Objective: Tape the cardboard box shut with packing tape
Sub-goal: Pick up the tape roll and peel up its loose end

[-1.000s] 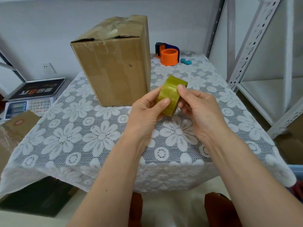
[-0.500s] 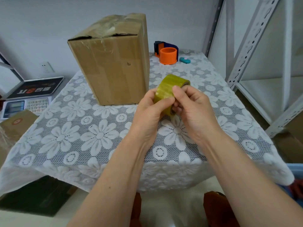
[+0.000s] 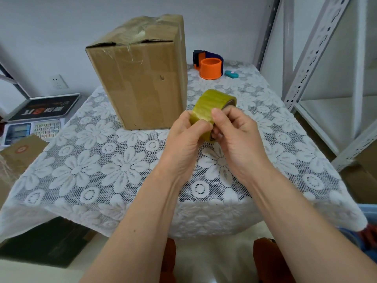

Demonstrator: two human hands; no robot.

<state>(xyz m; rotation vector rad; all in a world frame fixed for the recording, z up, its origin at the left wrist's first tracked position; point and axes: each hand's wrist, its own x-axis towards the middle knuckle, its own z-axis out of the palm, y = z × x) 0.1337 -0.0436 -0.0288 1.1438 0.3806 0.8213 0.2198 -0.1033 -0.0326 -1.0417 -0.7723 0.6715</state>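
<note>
A tall brown cardboard box (image 3: 140, 78) stands upright on the lace-covered table (image 3: 85, 160), its top flaps slightly gaping with old clear tape on them. In front of it, above the table, I hold a yellowish roll of packing tape (image 3: 212, 105) with both hands. My left hand (image 3: 184, 139) grips the roll's left side, thumb pressed on its face. My right hand (image 3: 234, 135) grips the right side, thumb on the tape surface and fingers curled under the roll.
An orange and navy tape dispenser (image 3: 209, 66) and a small teal object (image 3: 231, 74) lie at the table's back right. A weighing scale (image 3: 34, 119) sits left of the table, a small carton (image 3: 18, 154) beside it. Metal shelving (image 3: 318, 58) stands to the right.
Both hands have shifted on the roll: thumbs moved closer together on its face, and the roll has turned and tilted slightly. The box has not moved.
</note>
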